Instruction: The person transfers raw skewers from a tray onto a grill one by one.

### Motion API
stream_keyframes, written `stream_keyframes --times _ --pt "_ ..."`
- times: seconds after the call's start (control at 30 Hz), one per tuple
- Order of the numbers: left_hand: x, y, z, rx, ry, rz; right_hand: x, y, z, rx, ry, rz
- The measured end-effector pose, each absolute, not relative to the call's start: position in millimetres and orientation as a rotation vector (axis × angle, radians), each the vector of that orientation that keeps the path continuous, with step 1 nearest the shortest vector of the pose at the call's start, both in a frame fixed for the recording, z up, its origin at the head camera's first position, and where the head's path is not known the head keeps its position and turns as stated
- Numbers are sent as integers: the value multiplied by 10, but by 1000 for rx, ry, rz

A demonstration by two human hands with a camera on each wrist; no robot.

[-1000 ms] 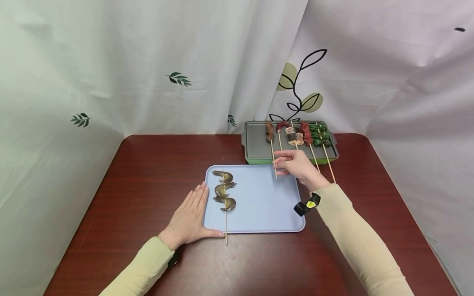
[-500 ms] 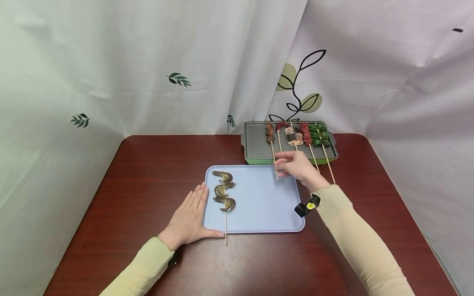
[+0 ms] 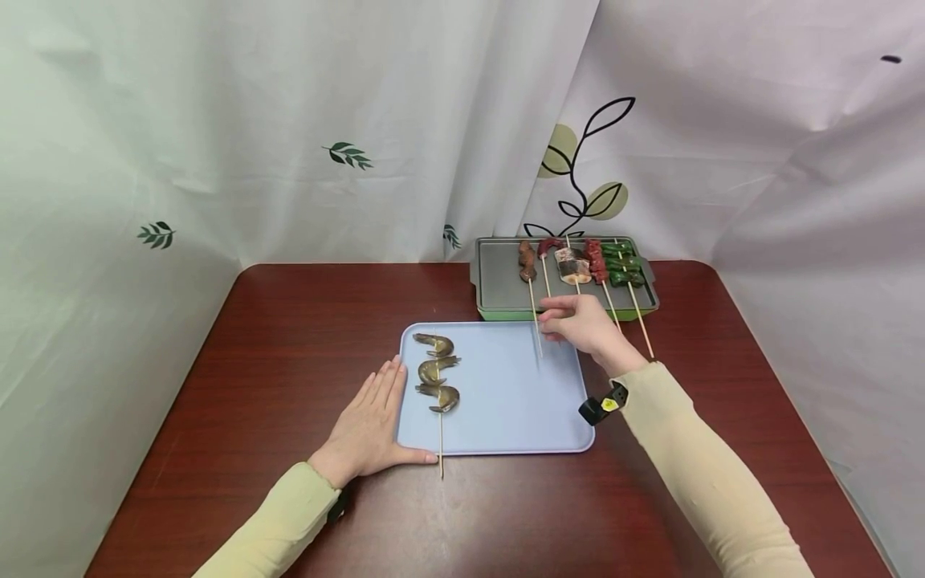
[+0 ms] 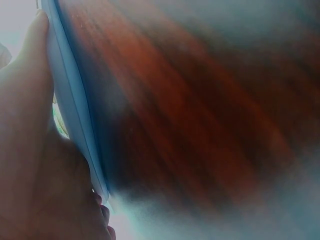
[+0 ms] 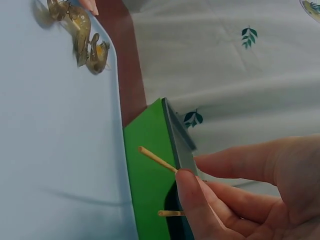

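In the head view my right hand (image 3: 578,325) pinches the wooden stick of a brown meat skewer (image 3: 527,261) near its lower end. In the right wrist view the stick's bare end (image 5: 156,158) juts out past the thumb, and a second stick (image 5: 171,213) shows just below it. The meat end overlaps the left part of a grey grill pan (image 3: 499,281) with a green base. My left hand (image 3: 368,425) lies with straight fingers along the left edge of a pale blue tray (image 3: 506,401), thumb at its front edge. A shrimp skewer (image 3: 433,370) lies on the tray's left side.
Right of the meat skewer, the pan holds a dark red skewer (image 3: 549,246), a fish skewer (image 3: 574,266), a red meat skewer (image 3: 596,261) and a green pepper skewer (image 3: 623,265). Their sticks point forward, some past the pan's front edge. White curtains (image 3: 289,120) enclose the dark red table (image 3: 303,313).
The brown meat skewer has slid slightly toward me, its stick end lower over the tray. My right hand has shifted a little to the right. My left hand has stayed in place.
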State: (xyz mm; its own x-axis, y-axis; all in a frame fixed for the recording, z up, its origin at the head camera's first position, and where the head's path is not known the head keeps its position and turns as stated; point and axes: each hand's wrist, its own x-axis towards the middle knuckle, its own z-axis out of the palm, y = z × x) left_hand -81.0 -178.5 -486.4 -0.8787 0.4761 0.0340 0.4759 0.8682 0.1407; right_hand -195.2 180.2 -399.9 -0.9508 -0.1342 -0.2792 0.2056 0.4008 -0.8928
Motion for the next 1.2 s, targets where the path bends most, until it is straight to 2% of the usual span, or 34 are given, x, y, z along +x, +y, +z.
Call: stream_keyframes --times 0.5,1.2 --pt "-820 -1804 -4907 783 3049 227 -1811 1871 -3802 -62 2385 -1657" --pt "-817 -1790 -4885 759 3023 207 -1501 1824 -3749 -141 2383 -1692"
